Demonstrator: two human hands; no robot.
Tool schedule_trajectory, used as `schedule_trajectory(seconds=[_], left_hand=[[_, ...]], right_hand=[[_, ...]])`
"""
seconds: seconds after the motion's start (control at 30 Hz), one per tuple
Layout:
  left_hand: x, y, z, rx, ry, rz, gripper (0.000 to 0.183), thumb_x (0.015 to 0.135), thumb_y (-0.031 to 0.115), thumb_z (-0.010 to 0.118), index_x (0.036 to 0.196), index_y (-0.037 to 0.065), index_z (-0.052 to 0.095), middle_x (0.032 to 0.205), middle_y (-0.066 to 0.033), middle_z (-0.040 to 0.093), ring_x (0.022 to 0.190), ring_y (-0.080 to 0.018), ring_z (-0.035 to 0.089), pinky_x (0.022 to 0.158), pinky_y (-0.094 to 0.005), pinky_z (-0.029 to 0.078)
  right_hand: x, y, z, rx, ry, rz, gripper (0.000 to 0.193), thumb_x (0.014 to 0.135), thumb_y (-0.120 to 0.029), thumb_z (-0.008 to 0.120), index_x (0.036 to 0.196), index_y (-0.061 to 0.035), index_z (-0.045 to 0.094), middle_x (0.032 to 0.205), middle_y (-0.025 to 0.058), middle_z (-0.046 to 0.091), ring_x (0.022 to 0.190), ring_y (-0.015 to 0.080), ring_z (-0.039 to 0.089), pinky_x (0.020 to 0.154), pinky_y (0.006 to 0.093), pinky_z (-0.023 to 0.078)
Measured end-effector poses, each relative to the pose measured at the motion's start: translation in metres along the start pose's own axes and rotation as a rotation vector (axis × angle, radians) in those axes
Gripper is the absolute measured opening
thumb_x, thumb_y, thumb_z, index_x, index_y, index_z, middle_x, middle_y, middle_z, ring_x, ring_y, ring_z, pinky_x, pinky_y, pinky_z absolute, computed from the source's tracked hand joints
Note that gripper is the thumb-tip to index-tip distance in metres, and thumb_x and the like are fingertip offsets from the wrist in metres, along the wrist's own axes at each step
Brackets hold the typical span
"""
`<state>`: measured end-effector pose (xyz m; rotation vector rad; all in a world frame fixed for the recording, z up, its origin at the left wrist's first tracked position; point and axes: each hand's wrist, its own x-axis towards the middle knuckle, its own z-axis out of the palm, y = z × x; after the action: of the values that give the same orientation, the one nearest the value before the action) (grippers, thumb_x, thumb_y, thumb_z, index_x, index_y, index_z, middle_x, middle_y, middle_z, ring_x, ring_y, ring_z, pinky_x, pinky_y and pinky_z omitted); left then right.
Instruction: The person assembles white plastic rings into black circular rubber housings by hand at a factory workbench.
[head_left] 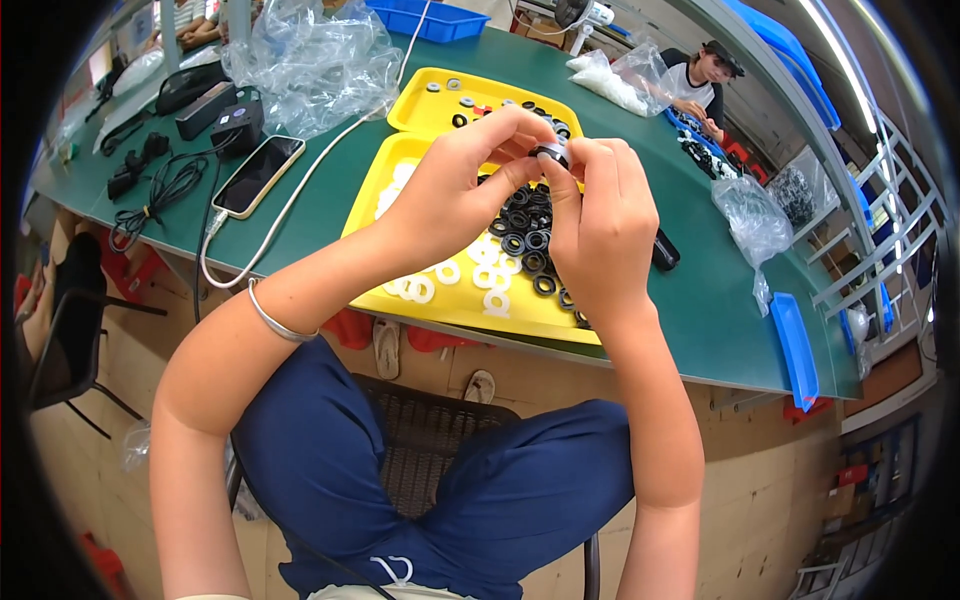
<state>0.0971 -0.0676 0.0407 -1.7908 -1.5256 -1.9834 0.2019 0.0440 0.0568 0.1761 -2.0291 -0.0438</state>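
Two hands (465, 182) with one black ring (552, 154), two yellow trays (460, 313)

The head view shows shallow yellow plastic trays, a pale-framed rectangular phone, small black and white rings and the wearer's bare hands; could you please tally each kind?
Shallow yellow plastic trays: 2
Pale-framed rectangular phone: 1
Wearer's left hand and right hand: 2
Total: 5
Small black rings and small white rings: too overlapped to count, left out.
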Motion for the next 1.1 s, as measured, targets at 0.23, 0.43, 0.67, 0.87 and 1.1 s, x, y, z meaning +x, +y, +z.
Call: schedule_trajectory(seconds=[0.23, 0.43, 0.67, 0.87, 1.1], left_hand=[[0.001, -0.001, 0.002, 0.056, 0.02, 0.064, 0.014, 0.086, -0.004, 0.056, 0.099, -0.003, 0.054, 0.091, -0.0115, 0.062, 0.086, -0.021, 0.062, 0.08, -0.0304, 0.049], [0.0, 0.002, -0.002, 0.1, 0.073, 0.043, 0.02, 0.085, -0.004, 0.056, 0.104, -0.003, 0.05, 0.085, -0.0127, 0.062, 0.083, -0.0242, 0.062, 0.075, -0.0316, 0.05], [0.002, -0.004, -0.011, 0.37, -0.182, -0.149, 0.033, 0.078, -0.008, 0.055, 0.111, -0.003, 0.05, 0.099, -0.0179, 0.062, 0.095, -0.0296, 0.062, 0.082, -0.0339, 0.049], [-0.007, -0.035, -0.041, 1.127, -0.713, -0.156, 0.028, 0.073, -0.007, 0.052, 0.101, -0.002, 0.058, 0.093, -0.0164, 0.062, 0.096, -0.0324, 0.059, 0.081, -0.0399, 0.048], [-0.012, -0.047, -0.041, 1.108, -0.804, -0.277, 0.02, 0.085, 0.023, 0.059, 0.092, 0.005, 0.064, 0.088, -0.0141, 0.065, 0.091, -0.0306, 0.061, 0.082, -0.0413, 0.048]], right_hand=[[0.002, 0.003, -0.003, -0.056, -0.03, -0.059, 0.013, 0.078, -0.003, 0.062, 0.087, 0.0004, 0.053, 0.079, 0.0144, 0.053, 0.071, 0.0314, 0.054, 0.061, 0.0398, 0.046], [0.0, -0.001, 0.005, 0.191, -0.046, 0.112, 0.015, 0.082, -0.002, 0.06, 0.093, 0.0019, 0.051, 0.079, 0.015, 0.053, 0.072, 0.033, 0.054, 0.061, 0.0399, 0.046], [-0.014, 0.005, 0.02, 0.256, -0.164, 0.428, 0.011, 0.089, -0.006, 0.057, 0.087, 0.0034, 0.051, 0.08, 0.0159, 0.058, 0.069, 0.0269, 0.057, 0.061, 0.0356, 0.045], [-0.02, 0.046, 0.024, 0.154, -0.284, 0.753, 0.012, 0.087, -0.01, 0.055, 0.089, 0.0024, 0.057, 0.086, 0.0192, 0.064, 0.079, 0.0344, 0.061, 0.071, 0.041, 0.046], [-0.034, 0.076, 0.034, 0.759, -0.339, 1.23, 0.036, 0.088, -0.006, 0.053, 0.122, 0.0057, 0.052, 0.111, 0.0144, 0.062, 0.098, 0.0239, 0.061, 0.088, 0.0341, 0.045]])
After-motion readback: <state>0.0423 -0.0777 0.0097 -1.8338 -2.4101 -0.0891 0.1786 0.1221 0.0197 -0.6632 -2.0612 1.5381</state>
